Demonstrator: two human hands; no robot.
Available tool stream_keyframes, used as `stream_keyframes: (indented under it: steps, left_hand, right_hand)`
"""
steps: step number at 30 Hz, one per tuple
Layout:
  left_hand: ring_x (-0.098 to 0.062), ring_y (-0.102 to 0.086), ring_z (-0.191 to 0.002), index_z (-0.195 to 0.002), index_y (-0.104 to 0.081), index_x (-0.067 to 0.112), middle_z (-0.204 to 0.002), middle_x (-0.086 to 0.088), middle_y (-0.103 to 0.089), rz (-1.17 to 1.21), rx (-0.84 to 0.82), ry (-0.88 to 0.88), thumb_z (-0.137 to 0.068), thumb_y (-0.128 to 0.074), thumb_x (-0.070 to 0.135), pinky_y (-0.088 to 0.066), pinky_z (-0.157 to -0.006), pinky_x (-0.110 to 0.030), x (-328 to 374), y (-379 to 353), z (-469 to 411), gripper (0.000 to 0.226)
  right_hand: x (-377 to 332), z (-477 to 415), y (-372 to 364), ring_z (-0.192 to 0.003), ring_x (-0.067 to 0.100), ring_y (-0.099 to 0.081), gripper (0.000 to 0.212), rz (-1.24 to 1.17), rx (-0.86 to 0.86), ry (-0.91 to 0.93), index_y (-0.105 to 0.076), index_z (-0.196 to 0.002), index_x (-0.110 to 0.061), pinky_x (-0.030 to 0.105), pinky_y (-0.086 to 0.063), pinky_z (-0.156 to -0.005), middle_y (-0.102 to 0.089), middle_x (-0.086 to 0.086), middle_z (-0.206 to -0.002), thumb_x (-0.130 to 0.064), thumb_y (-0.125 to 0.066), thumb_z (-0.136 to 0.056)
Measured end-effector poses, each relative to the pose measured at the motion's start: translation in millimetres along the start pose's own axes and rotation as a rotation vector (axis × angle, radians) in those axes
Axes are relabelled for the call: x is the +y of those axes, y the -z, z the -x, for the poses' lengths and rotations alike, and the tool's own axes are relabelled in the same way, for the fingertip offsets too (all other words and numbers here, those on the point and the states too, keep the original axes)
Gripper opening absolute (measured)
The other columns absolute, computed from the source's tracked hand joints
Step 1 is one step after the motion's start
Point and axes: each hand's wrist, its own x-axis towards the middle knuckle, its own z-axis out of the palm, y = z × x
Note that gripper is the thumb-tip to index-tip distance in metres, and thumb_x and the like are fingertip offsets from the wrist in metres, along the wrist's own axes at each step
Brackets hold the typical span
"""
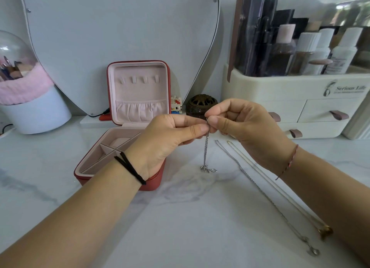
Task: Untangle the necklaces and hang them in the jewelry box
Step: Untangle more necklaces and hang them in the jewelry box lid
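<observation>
Silver necklace hangs btwn both hands, lower end on marble tabletop. Left hand & right hand pinch its top, fingers closed on the chain. Twisted chain & gold-pendant necklace lie at right; red jewelry box open, left.

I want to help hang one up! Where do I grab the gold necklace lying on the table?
Probably pinch the gold necklace at its thin far end, near the right hand, coming straight down with fingertips. It lies flat and straight on the table, so that end should lift first, with the pendant trailing after.
</observation>
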Motion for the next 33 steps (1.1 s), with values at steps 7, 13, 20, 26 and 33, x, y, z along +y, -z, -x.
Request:
stream_keyframes:
  steps: [7,13,20,26,33]
  left_hand:
    - [-0.012,-0.065,-0.082,-0.086,-0.072,0.011,-0.083,-0.007,-0.072,-0.066,0.062,-0.006,-0.084,-0.065,0.012,-0.049,-0.09,-0.032,-4,-2,-4,0.008]
    - [-0.012,-0.062,-0.078,-0.074,-0.069,0.013,-0.074,-0.001,-0.069,0.054,0.037,0.056,-0.088,-0.057,0.011,-0.049,-0.082,-0.032,-5,0,-6,0.019]
    - [-0.012,-0.063,-0.08,-0.083,-0.068,0.009,-0.079,-0.003,-0.069,0.121,-0.074,0.165,-0.089,-0.053,0.011,-0.049,-0.082,-0.031,-4,-1,-7,0.015]
    - [-0.013,-0.062,-0.086,-0.091,-0.068,0.007,-0.085,-0.004,-0.068,0.092,-0.109,0.15,-0.089,-0.057,0.016,-0.049,-0.082,-0.029,-9,5,-8,0.015]
    - [-0.011,-0.061,-0.085,-0.094,-0.069,0.007,-0.085,-0.003,-0.067,0.119,-0.106,0.114,-0.074,-0.061,0.026,-0.05,-0.084,-0.027,-13,2,-8,0.029]
  right_hand:
    - [1,-1,1,-0.065,0.011,-0.063,0.009,0.01,0.028,0.009,-0.065,-0.084,-0.008,0.014,-0.046,-0.063,-0.067,0.002,-0.066,-0.009,-0.067,-0.075]
    - [3,-1,2,-0.07,0.009,-0.067,0.01,0.15,0.134,0.061,-0.067,-0.085,-0.008,0.015,-0.05,-0.068,-0.072,0.003,-0.073,0.0,-0.068,-0.081]
    - [1,0,1,-0.065,0.018,-0.068,0.008,-0.106,0.166,-0.116,-0.061,-0.088,-0.006,0.025,-0.058,-0.064,-0.069,0.009,-0.072,0.001,-0.059,-0.087]
    - [4,-3,3,-0.067,0.016,-0.064,0.011,-0.348,0.11,-0.254,-0.054,-0.088,-0.009,0.027,-0.056,-0.066,-0.059,0.009,-0.075,0.0,-0.049,-0.092]
    - [8,-5,3,-0.058,0.012,-0.06,0.017,-0.406,0.074,-0.327,-0.051,-0.086,-0.011,0.02,-0.043,-0.053,-0.051,0.011,-0.076,0.001,-0.043,-0.094]
